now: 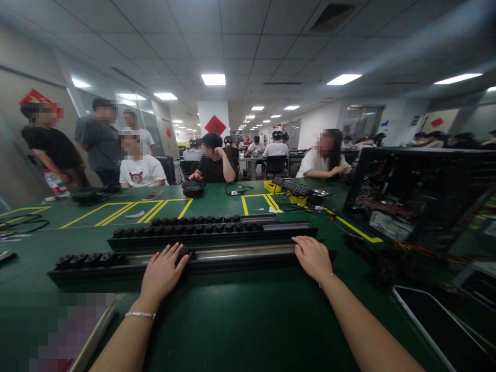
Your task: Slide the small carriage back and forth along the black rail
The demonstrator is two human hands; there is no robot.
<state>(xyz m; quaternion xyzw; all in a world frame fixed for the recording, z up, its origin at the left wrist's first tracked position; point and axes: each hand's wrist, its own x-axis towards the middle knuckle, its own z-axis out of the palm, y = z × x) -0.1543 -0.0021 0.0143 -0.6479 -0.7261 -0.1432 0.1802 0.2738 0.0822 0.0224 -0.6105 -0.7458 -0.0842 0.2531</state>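
Note:
A long black rail with a shiny metal channel lies across the green table in front of me. Several black knob-like parts sit in its left end. My left hand rests on the rail's left half, with a small black part between its thumb and index finger. At the right end, my right hand grips the rail, its fingers bent over the far edge. Just behind lies a second black rail, with rows of similar black parts along its left and middle.
An open computer case stands at the right. A phone lies at the front right. Yellow trays, cables and yellow tape lines are on the far table. Several people sit or stand beyond it.

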